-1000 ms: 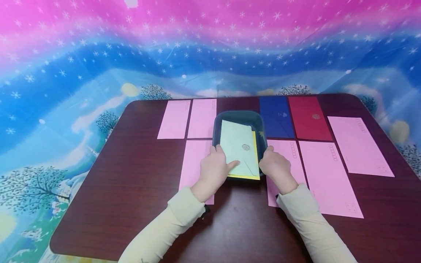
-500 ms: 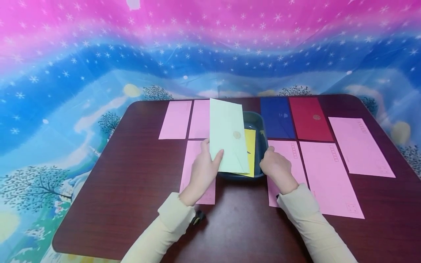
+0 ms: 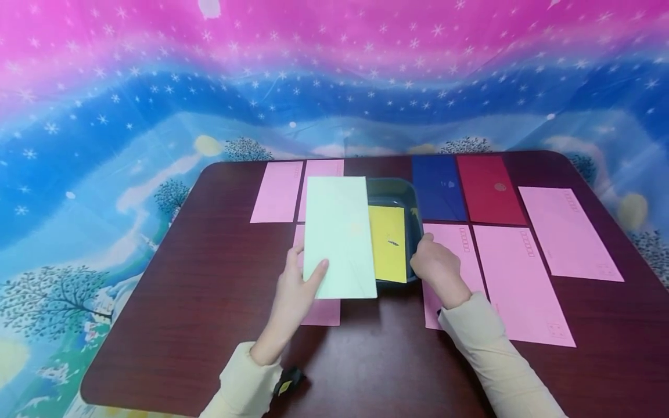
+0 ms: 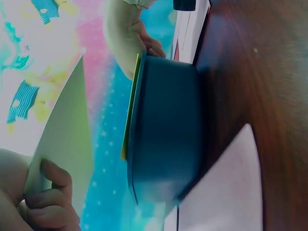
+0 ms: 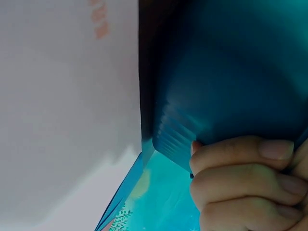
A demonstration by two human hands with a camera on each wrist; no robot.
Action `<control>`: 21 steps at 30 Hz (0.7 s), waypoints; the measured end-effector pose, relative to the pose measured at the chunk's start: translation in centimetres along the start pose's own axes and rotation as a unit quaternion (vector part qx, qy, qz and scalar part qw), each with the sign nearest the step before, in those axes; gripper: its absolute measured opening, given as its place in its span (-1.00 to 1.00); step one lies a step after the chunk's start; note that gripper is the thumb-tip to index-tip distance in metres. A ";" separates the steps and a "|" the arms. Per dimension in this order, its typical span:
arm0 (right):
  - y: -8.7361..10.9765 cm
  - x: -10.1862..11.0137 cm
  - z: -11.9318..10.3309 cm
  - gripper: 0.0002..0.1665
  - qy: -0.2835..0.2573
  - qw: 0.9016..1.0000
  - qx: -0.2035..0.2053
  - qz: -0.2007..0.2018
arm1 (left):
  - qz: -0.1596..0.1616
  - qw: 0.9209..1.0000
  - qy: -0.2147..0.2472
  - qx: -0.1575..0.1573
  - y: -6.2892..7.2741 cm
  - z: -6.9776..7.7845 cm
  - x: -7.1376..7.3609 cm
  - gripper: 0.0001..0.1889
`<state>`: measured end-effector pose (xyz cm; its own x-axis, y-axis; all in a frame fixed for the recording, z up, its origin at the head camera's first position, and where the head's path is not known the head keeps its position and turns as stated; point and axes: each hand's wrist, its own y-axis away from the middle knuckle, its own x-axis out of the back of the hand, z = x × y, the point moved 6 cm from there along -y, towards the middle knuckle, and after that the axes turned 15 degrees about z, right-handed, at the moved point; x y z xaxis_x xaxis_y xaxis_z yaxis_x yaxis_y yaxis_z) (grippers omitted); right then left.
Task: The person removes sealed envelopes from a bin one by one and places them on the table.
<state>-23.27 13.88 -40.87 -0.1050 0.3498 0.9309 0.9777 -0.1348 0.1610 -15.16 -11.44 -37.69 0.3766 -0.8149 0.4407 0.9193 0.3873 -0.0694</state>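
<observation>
A pale green envelope is held up by my left hand, thumb on top and fingers curled underneath at its left edge. In the left wrist view the envelope stands apart from the dark blue-green basin. My right hand grips the right rim of this basin, its curled fingers showing against the wall in the right wrist view. A yellow envelope with a small dark mark lies in the basin, its near end at the front rim. The green envelope covers the basin's left part.
Pink envelopes lie flat at the left, one partly under the raised envelope. Right of the basin are a blue envelope, a red envelope and several more pink envelopes. A patterned cloth hangs behind the brown table.
My left hand has let go of the basin's left side and lifted the green envelope out, moving it left and nearer, which uncovers the yellow envelope. My right hand has stayed on the rim.
</observation>
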 end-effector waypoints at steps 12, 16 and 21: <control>-0.1 -0.2 0.0 -0.21 -0.004 1.000 0.002 -0.009 | 0.039 0.993 -0.094 0.058 0.4 -5.6 6.8 -0.35; -0.1 -0.2 0.1 -0.21 -0.005 1.000 0.003 -0.011 | 0.047 0.987 -0.141 0.065 -0.1 -7.0 9.3 -0.31; -0.1 -0.1 0.2 -0.22 -0.007 1.000 0.006 -0.010 | 0.028 0.980 -0.183 0.071 -0.4 -8.7 11.4 -0.25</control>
<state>-23.36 14.04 -41.05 -0.1213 0.3643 0.9233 0.9776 -0.1175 0.1748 -10.26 -24.66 -40.41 0.3361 -0.5910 0.7333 0.8636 0.5041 0.0105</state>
